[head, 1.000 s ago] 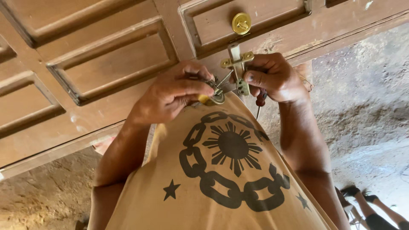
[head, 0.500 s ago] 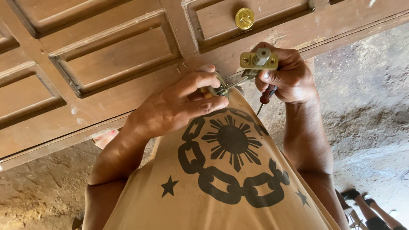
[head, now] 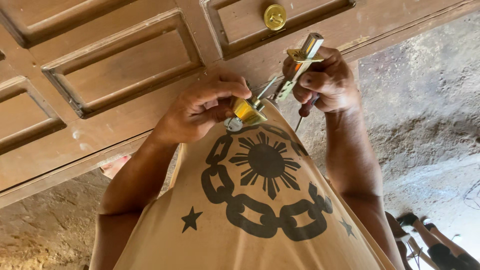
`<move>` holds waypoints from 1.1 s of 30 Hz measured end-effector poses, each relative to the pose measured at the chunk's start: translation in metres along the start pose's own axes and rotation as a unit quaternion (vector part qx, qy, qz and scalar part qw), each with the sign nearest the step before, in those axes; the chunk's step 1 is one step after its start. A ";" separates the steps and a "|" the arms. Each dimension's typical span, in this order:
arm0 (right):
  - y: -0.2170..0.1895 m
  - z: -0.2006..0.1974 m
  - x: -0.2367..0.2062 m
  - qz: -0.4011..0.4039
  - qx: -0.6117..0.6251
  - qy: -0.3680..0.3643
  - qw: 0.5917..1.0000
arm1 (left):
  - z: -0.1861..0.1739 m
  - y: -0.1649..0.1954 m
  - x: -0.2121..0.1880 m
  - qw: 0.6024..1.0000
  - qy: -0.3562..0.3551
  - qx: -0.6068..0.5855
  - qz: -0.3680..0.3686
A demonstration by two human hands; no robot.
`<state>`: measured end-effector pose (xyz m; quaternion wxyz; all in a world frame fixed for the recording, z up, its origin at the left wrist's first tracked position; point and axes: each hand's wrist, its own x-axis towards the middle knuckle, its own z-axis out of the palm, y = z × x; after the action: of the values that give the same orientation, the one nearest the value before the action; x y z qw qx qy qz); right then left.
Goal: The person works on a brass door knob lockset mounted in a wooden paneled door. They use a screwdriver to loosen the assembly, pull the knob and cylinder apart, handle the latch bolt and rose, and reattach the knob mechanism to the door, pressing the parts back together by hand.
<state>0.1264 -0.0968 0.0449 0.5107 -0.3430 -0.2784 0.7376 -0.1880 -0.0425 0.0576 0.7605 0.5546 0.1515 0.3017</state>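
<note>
Latch bolt [head: 300, 62] gripped in right hand [head: 325, 82], brass lock cylinder [head: 246, 112] pinched in left hand [head: 200, 112] — both still off the wooden door [head: 125, 65]; fitting left, brass knob [head: 275, 17] already mounted.

In my left hand [head: 200, 112] I pinch a brass lock cylinder [head: 246, 111], a small gold-coloured block with a round silvery end showing just below my fingertips. It tilts, its bright face turned toward my right hand. From its upper side a thin silvery tailpiece [head: 267, 88] slants up toward the latch bolt [head: 299, 64] I grip in my right hand [head: 325, 82]. That latch is a long metal bar, brass plate near the top, with a pale squared end sticking out above my fingers. A screwdriver [head: 305, 111] with a reddish handle is tucked under the same fingers, its thin shaft pointing down below my palm.
</note>
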 end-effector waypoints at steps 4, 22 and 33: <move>0.000 0.007 0.005 -0.045 -0.012 0.002 0.999 | 0.005 -0.003 -0.001 0.999 -0.002 -0.044 -0.010; -0.007 0.036 -0.003 -0.135 -0.095 0.142 0.976 | 0.022 -0.006 0.016 0.998 0.049 -0.024 0.034; -0.010 0.042 -0.007 -0.135 -0.091 0.163 0.973 | 0.025 0.002 0.012 0.996 0.058 -0.067 0.030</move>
<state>0.1001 -0.1023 0.0799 0.6104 -0.4634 -0.3012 0.5674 -0.1653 -0.0534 0.0694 0.7763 0.4884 0.1588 0.3655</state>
